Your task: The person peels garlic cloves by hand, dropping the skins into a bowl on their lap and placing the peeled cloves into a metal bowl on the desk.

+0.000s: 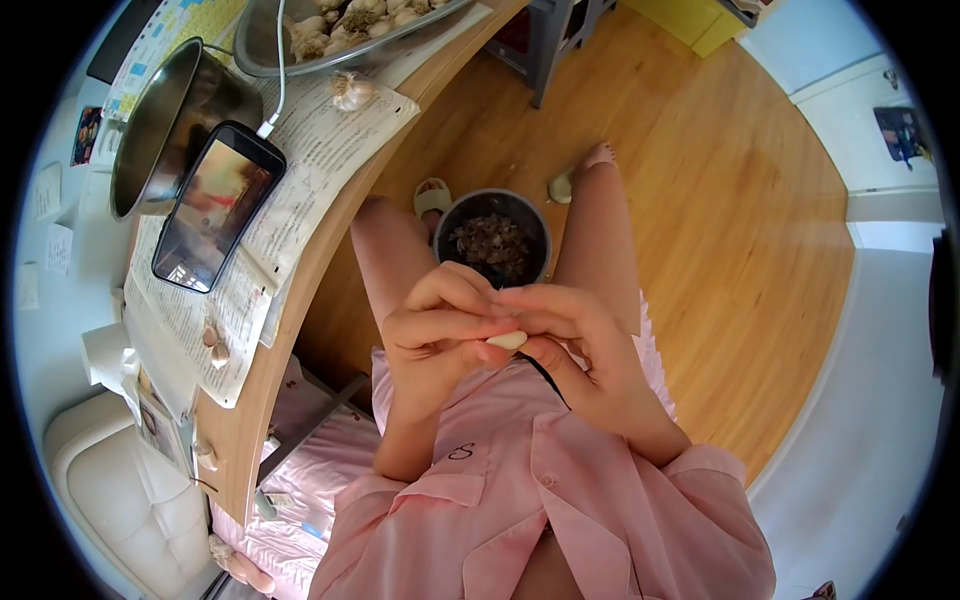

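Between the fingertips of both hands is a pale, peeled-looking garlic clove (pixel 507 341). My left hand (pixel 437 330) pinches it from the left, and my right hand (pixel 575 340) touches it with its fingers from the right. Both hands are held above my lap, fingers bent and close together. Just beyond them, a dark bin (pixel 541 225) holding brownish peelings (pixel 490 245) stands on the floor between my legs. On the desk at the upper left, a metal bowl (pixel 270 68) holds several garlic bulbs, and a single bulb (pixel 350 91) lies beside it on paper.
A phone (pixel 219 207) with a white cable leans against a deep steel pot (pixel 160 130) on the desk (pixel 330 240). Small cloves (pixel 218 354) lie near the desk's edge. Further off are a grey stool (pixel 545 50) and a yellow box (pixel 690 22).
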Demonstrator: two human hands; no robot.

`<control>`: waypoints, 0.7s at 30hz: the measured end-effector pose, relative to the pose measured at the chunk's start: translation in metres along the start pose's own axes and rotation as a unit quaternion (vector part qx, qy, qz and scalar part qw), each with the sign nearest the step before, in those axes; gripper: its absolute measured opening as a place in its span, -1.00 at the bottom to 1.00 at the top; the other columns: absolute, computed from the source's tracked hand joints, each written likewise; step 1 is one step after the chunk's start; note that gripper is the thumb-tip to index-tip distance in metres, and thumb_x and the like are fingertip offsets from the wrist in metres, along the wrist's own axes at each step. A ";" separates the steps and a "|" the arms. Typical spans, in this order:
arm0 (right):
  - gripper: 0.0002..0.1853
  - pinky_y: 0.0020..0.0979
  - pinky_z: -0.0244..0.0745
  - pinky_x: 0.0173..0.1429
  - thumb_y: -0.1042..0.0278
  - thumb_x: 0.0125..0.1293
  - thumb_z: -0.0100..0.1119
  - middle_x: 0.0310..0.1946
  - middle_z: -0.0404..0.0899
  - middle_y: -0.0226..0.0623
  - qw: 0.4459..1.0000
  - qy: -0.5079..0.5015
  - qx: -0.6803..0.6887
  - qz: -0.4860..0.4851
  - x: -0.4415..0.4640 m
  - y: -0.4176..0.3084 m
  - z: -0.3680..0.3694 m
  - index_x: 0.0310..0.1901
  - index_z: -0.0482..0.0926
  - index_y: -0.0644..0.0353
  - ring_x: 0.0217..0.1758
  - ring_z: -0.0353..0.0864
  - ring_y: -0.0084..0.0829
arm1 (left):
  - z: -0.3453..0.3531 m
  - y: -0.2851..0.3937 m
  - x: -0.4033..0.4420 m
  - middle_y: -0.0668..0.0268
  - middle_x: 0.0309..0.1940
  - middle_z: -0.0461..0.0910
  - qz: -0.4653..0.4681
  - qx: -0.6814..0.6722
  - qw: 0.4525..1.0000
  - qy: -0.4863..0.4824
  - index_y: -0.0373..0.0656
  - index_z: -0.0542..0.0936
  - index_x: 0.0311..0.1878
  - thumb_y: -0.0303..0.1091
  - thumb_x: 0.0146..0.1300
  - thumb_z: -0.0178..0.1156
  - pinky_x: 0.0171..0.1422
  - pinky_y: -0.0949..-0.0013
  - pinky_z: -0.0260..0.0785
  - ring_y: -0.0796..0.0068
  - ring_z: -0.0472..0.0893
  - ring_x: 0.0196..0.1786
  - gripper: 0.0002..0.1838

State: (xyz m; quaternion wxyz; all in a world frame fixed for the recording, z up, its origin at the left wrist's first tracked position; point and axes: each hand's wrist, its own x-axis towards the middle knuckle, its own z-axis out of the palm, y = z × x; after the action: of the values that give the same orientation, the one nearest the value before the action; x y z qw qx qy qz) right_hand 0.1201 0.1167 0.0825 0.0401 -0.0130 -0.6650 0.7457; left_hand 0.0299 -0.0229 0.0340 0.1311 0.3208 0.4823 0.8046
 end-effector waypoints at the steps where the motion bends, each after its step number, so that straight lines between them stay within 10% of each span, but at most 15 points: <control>1: -0.64 -0.51 0.44 0.04 0.61 0.33 -0.07 -0.12 0.56 -0.18 1.000 -0.003 -0.009 0.007 0.001 -0.002 0.000 0.16 0.27 0.28 -0.02 0.59 -0.42 | 0.000 0.000 0.000 0.31 -0.35 0.52 0.003 0.001 1.000 0.005 -0.26 0.68 -0.29 -0.41 -0.07 0.38 -0.11 0.39 0.32 0.37 0.46 -0.19 -0.77; 21: -0.67 -0.56 0.47 -0.19 0.52 0.32 0.02 -0.24 0.57 -0.25 0.997 -0.038 0.069 -0.016 0.007 0.008 -0.009 0.11 0.45 0.34 -0.29 0.56 -0.50 | 0.011 0.002 0.000 0.15 -0.16 0.47 -0.032 -0.082 0.996 -0.028 -0.44 0.62 -0.22 -0.60 0.06 0.27 -0.28 0.51 0.45 0.43 0.50 -0.20 -0.81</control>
State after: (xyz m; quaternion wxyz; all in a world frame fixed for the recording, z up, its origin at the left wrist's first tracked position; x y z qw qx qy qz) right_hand 0.1138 0.1253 0.0739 0.0275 0.0293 -0.6131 0.7890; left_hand 0.0370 -0.0161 0.0396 0.1958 0.3156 0.4211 0.8275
